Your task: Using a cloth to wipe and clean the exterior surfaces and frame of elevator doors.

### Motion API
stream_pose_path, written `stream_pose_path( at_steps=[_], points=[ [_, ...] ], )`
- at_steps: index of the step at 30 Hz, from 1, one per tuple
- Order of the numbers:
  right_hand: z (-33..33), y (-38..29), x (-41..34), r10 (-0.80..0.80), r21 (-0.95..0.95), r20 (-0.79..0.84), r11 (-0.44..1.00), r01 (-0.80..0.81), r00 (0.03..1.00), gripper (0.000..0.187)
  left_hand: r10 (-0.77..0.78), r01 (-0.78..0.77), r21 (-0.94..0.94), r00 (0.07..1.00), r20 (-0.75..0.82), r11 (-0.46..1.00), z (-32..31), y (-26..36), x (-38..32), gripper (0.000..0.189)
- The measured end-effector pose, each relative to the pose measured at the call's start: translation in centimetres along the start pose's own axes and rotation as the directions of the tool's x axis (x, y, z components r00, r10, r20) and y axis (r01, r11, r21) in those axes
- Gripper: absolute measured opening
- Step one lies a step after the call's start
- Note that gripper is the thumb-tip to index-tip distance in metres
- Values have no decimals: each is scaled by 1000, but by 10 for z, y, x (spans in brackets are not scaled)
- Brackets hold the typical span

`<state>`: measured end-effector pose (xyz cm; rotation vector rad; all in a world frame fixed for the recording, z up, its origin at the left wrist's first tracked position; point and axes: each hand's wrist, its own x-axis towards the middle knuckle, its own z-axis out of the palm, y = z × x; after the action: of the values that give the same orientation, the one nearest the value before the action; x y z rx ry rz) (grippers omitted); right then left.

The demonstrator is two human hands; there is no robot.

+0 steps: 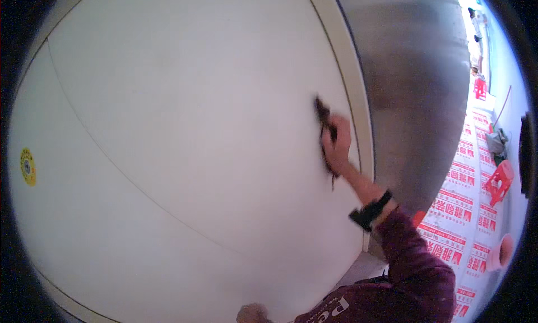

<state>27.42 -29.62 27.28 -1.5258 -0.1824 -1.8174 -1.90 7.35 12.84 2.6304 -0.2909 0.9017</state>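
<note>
Before me is a broad white panel (201,125) with a pale frame along its edge and a thin curved-looking seam across it. My right hand (337,142), wearing a dark band on the wrist, grips a slim dark hand tool (323,108) near the panel's right edge. Motion blur hides what kind of tool it is; its tip appears at or close to the white surface. At the bottom of the view, only part of my left hand (253,313) shows, blurred and close to the panel. Its fingers cannot be made out.
A round yellow sticker (28,166) is on the panel's left part. Beyond the frame runs a grey surface (412,91). On the right, printed red-and-white floor covering (452,209) holds red plastic stools (500,182), a grey bag (498,140) and a pinkish cylindrical object (500,253).
</note>
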Motion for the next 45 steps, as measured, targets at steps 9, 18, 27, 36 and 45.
stream_pose_path(
  at_steps=[9, 18, 27, 36, 45],
  points=[
    [10, -134, 3, -210, 403, 260, 911, 92, 942, 31, 227, -227, 6, 973, 35, 974, 32, -8, 29, 19],
    [110, -208, 186, -169, 391, -488, 835, 388, 856, 16, -144, 143, 27, 940, 311, 989, 31, -10, -14, 32],
    [16, -22, 17, 218, 156, -125, 968, -198, 968, 26, 1, -64, 181, 946, 325, 981, 30, -15, -11, 19],
    [-69, -101, -21, 726, 246, 558, 317, -916, 402, 32, 30, 149, -664, 968, 250, 733, 15, 86, 103, 19],
    [-88, -171, -40, 380, 419, 695, 476, -773, 611, 20, 151, 68, -617, 944, 295, 784, 1, 150, 155, 17]
  ],
)
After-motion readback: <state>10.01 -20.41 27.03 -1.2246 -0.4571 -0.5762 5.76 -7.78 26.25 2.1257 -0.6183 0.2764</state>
